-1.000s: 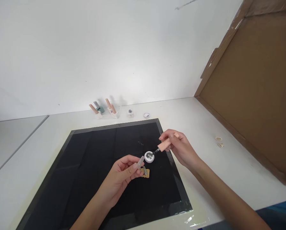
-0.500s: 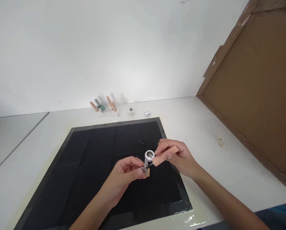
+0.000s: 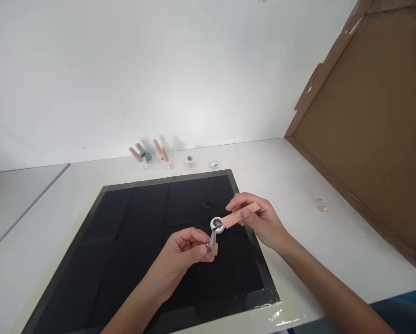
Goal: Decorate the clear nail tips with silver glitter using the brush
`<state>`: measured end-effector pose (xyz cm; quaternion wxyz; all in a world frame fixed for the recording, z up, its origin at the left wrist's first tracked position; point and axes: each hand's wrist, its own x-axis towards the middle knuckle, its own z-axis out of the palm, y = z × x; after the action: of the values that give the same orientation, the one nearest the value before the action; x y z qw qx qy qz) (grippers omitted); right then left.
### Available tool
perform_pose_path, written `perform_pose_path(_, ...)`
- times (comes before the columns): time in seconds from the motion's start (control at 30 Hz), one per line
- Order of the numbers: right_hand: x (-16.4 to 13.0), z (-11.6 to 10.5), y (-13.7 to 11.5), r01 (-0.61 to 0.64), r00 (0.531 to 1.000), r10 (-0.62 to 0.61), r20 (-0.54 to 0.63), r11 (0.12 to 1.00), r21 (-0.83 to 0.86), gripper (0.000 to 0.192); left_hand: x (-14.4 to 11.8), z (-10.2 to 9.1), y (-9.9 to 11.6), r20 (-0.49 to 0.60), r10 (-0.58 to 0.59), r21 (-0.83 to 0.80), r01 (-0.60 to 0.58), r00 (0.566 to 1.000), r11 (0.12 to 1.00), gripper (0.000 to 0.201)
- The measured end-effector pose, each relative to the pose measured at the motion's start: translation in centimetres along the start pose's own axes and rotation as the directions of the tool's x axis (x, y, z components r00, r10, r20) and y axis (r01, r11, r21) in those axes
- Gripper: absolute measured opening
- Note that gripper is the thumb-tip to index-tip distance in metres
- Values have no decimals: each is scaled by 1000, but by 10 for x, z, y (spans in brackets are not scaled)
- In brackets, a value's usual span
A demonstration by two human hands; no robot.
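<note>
Your left hand [image 3: 180, 253] is closed around a small clear nail tip [image 3: 212, 239], pinched between thumb and fingers so that it stands up just above a little tan holder [image 3: 214, 250] lying on the black mat [image 3: 131, 241]. Your right hand [image 3: 260, 220] grips the pinkish handle of a small brush [image 3: 237, 215], thumb and fingers clamped on it, with the dark brush end reaching down and left into a small round white jar [image 3: 217, 225]. The jar sits on the mat toward its right edge, just beyond the nail tip and almost touching it in this view; whether they actually touch you cannot tell. The jar's contents look dark and glittery.

The mat covers the middle of the white tabletop [image 3: 291, 185]. Along the far edge of the tabletop, against the wall, stands a row of small bottles [image 3: 150, 155] with pink and green caps, then a tiny pot [image 3: 190, 160] and a small round lid [image 3: 213, 164] to their right. Near the right edge of the tabletop lie two small pale rings [image 3: 320, 204], close beside a large sheet of brown cardboard [image 3: 371, 125] that leans over that side.
</note>
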<state>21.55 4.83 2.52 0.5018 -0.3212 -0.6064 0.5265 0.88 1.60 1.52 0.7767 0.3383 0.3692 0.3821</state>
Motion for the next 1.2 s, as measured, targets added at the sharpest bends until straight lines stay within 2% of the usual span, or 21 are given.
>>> perform_pose_path(0.17,2,-1,2,-121,992,112,62,976,180,34,0,-1,-1,7,-39,-44,39,999,998,14)
perform_pose_path(0.43,2,2,4,-189,974,143,174,941,282,40,1,-1,-1,22,-38,-113,41,999,993,13)
perform_pose_path(0.63,1,3,3,-212,971,166,173,931,296,19,2,-2,0,11,-41,-147,42,999,988,12)
perform_pose_path(0.73,1,3,3,-196,974,150,170,934,298,14,2,-3,-1,18,-38,-141,41,999,989,12)
perform_pose_path(0.93,2,3,3,-82,990,45,135,958,276,15,2,-5,-2,12,-45,-156,46,999,987,12)
perform_pose_path(1.2,1,4,3,-102,990,65,129,945,310,16,3,-4,-1,13,-41,-158,43,999,986,11)
